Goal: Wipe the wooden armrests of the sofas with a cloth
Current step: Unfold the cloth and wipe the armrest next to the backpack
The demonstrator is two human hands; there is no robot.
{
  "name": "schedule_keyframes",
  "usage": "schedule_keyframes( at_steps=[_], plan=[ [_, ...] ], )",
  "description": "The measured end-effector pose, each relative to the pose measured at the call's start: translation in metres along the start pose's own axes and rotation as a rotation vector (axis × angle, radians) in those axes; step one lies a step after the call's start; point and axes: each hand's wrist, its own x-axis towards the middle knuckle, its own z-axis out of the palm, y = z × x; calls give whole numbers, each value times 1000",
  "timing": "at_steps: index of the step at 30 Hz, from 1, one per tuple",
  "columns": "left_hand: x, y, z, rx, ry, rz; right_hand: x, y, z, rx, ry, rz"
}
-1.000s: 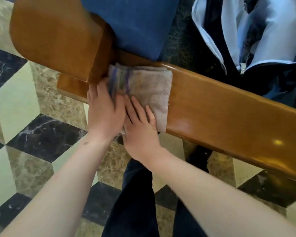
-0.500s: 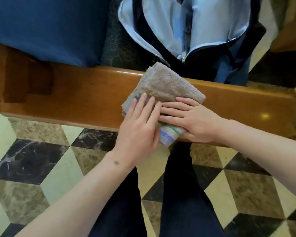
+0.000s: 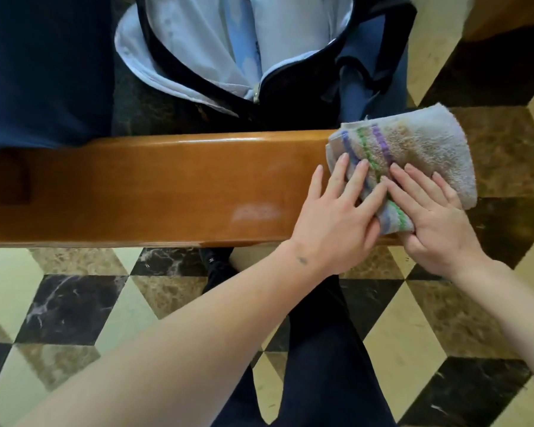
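2 bare forearms reach over a checkered marble floor [image 3: 74,306]. The left hand [image 3: 330,223] and right hand [image 3: 435,223] press flat, fingers spread, on a folded beige terry cloth with green and purple stripes [image 3: 413,149], draped over the right end of a glossy brown wooden armrest [image 3: 167,186]. Beyond lie a dark blue cushion [image 3: 43,72] and an open blue bag [image 3: 244,47].

Armrest [image 3: 154,189]: right end hidden under cloth [image 3: 420,152] and hands; left end cut off by frame. Cloth: near edge covered by both hands. Jacket [image 3: 228,41]: top cut off.
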Motion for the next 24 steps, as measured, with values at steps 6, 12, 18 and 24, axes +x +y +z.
schedule_keyframes(
  at_steps=[6, 12, 18, 24],
  plan=[
    [13, 6, 2, -6, -42, 79, -12, -70, 34, 31, 152, 514],
    [-4, -33, -8, -73, 21, 59, 33, -176, 58, 105, 201, 876],
    [-48, -102, -24, -148, 64, -39, 62, -240, 71, 112, 220, 744],
    [-131, -171, -20, -247, 292, -556, 99, -312, 93, 112, 185, 421]
  ],
)
